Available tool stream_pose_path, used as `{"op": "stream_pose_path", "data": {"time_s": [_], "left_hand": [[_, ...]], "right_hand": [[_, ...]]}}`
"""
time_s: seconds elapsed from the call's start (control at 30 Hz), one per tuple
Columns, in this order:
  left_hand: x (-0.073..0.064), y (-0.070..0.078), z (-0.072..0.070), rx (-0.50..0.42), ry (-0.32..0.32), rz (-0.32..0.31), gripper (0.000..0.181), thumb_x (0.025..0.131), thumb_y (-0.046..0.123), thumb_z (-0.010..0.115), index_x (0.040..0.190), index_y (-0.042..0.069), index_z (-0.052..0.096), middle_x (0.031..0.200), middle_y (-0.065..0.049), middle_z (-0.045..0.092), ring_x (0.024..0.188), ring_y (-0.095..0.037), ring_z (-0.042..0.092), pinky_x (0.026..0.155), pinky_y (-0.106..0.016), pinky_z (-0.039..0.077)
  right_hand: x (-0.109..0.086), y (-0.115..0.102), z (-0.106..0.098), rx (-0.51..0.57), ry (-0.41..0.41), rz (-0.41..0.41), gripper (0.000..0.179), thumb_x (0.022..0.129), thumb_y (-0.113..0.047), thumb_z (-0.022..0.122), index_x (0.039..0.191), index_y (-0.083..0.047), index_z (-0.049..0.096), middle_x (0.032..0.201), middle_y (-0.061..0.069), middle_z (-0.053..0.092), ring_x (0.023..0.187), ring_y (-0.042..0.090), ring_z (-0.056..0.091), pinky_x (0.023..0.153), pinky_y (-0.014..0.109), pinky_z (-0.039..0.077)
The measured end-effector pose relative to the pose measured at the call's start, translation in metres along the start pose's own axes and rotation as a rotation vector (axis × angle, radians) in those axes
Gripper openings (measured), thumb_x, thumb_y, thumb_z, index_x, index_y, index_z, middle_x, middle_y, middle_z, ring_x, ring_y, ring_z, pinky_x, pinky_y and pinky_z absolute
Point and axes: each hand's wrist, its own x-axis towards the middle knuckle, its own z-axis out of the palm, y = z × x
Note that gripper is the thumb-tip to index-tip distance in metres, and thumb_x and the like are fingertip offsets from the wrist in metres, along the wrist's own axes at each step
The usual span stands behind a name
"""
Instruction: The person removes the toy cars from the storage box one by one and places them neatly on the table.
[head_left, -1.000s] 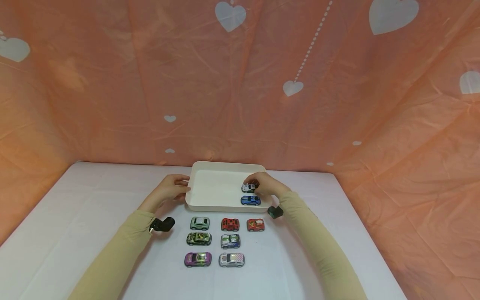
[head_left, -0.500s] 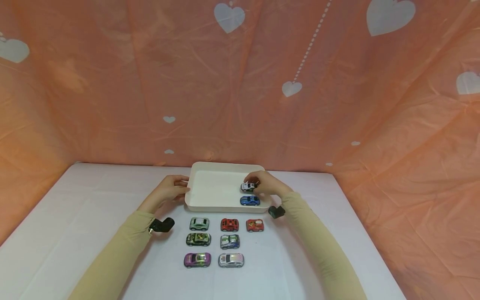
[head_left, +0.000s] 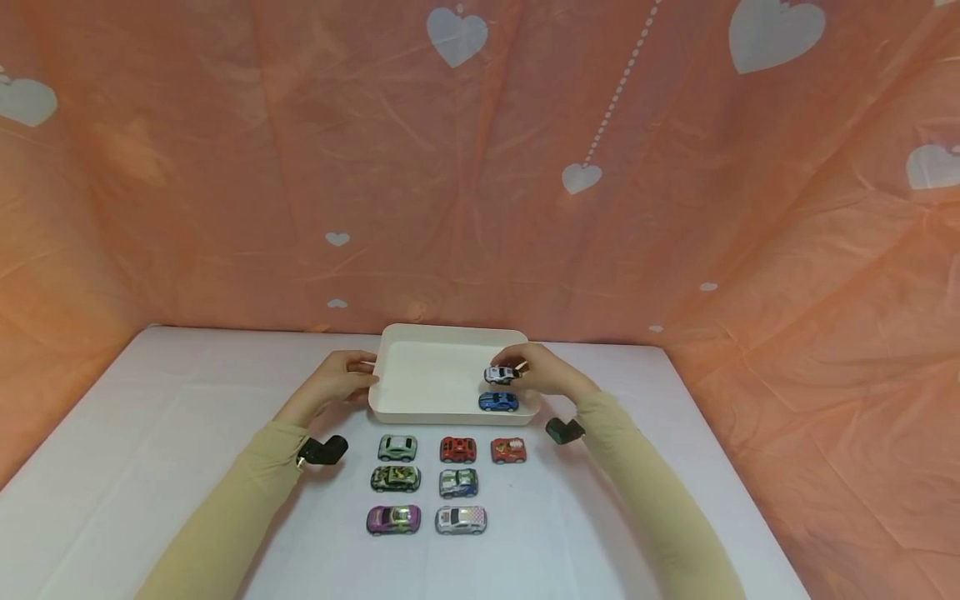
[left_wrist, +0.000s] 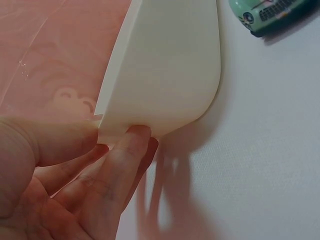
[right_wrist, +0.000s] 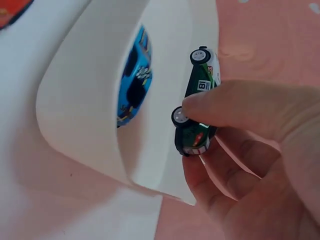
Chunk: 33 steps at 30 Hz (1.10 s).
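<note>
My right hand (head_left: 542, 368) pinches a white toy car with a dark green side (right_wrist: 197, 107) between thumb and fingers, over the right end of the cream tray (head_left: 420, 418). A blue toy car (head_left: 498, 402) sits in the tray just in front of it. In the right wrist view the blue car shows past the tray wall and the held car is tilted. At the tray's left end my left hand (head_left: 336, 382) grips the edge. The left wrist view shows its thumb (left_wrist: 70, 140) at the rim and its fingertips (left_wrist: 137, 135) against the outer wall.
Before the tray on the white cloth stand several toy cars: pale green (head_left: 397, 448), camouflage (head_left: 395, 478), purple (head_left: 393, 519), two red (head_left: 457, 450), white-and-green (head_left: 458, 482) and silver (head_left: 461, 520). An orange curtain with hearts (head_left: 420, 208) hangs behind the table.
The right hand has drawn slightly to the right with the white-and-green car, its wrist shifting outward. The left hand and the tray keep their place.
</note>
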Motion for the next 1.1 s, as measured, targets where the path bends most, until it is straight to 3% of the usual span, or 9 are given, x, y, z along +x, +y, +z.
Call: {"op": "stream_pose_path", "data": {"time_s": [0.23,0.5,1.1], "left_hand": [[-0.001,0.001,0.000,0.004,0.003,0.001,0.049,0.093,0.005,0.060,0.137,-0.007,0.043,0.126,-0.029,0.053,0.085,-0.020,0.064,0.062,-0.026,0.052],[-0.003,0.003,-0.001,0.010,0.009,0.009,0.048,0.093,0.005,0.060,0.136,-0.007,0.044,0.125,-0.029,0.054,0.080,-0.018,0.063,0.061,-0.026,0.051],[-0.001,-0.001,-0.001,0.011,-0.003,0.005,0.046,0.094,0.007,0.059,0.135,-0.009,0.045,0.126,-0.029,0.054,0.089,-0.021,0.064,0.065,-0.028,0.052]], "right_hand": [[-0.021,-0.019,-0.006,0.020,0.014,0.009,0.039,0.080,0.008,0.069,0.117,-0.005,0.065,0.112,0.004,0.065,0.104,0.018,0.057,0.091,0.038,0.047],[-0.045,-0.028,-0.005,0.008,0.028,-0.076,0.042,0.078,0.007,0.071,0.117,-0.008,0.065,0.113,0.000,0.065,0.102,0.016,0.058,0.090,0.038,0.047],[-0.088,-0.034,0.030,0.043,0.017,-0.111,0.044,0.079,0.006,0.071,0.118,-0.014,0.066,0.113,-0.007,0.064,0.098,0.013,0.056,0.086,0.035,0.048]]}}
